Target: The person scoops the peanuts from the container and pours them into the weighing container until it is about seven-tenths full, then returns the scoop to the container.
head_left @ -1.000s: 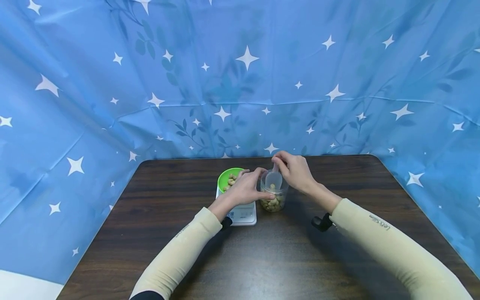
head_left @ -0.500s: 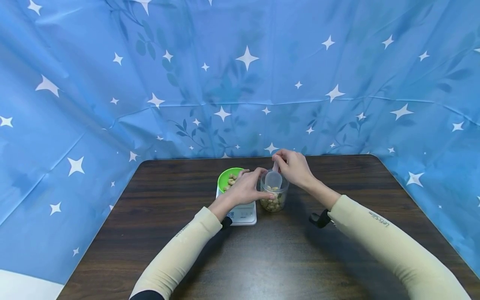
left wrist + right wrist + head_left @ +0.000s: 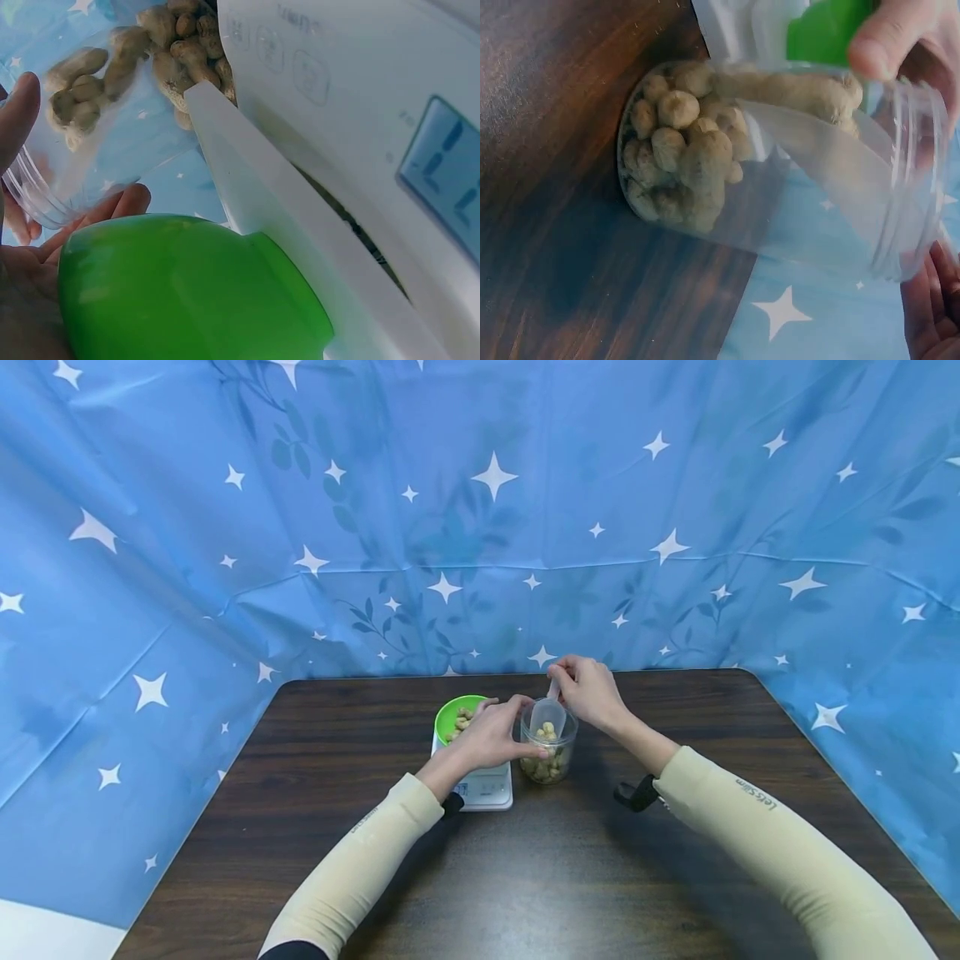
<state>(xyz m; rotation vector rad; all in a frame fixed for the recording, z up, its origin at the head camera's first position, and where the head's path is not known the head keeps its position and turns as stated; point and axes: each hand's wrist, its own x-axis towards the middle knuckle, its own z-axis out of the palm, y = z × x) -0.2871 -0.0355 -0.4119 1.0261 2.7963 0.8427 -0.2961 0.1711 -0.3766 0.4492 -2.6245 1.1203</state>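
Observation:
Near the table's far side stands a clear jar (image 3: 817, 240) with peanuts (image 3: 705, 154) in its lower part. My left hand (image 3: 491, 737) holds the jar near its rim, thumb in front. Above the mouth, my right hand (image 3: 592, 695) pinches the handle of a translucent scoop (image 3: 547, 713), whose bowl is tilted inside the jar with a few peanuts on it. Just left of the jar, a green bowl (image 3: 446, 720) of peanuts sits on a white kitchen scale (image 3: 491, 795); my left hand and wrist cover part of both.
The dark wooden table (image 3: 337, 827) has its far edge just behind the jar. A blue curtain (image 3: 450, 510) with white stars hangs behind it. In the left wrist view, the scale's display (image 3: 448, 169) is lit, but its reading is cut off.
My right hand has risen slightly with the scoop, and peanuts now show more plainly in the scoop's bowl. My left hand, the jar, the green bowl and the scale stay in place.

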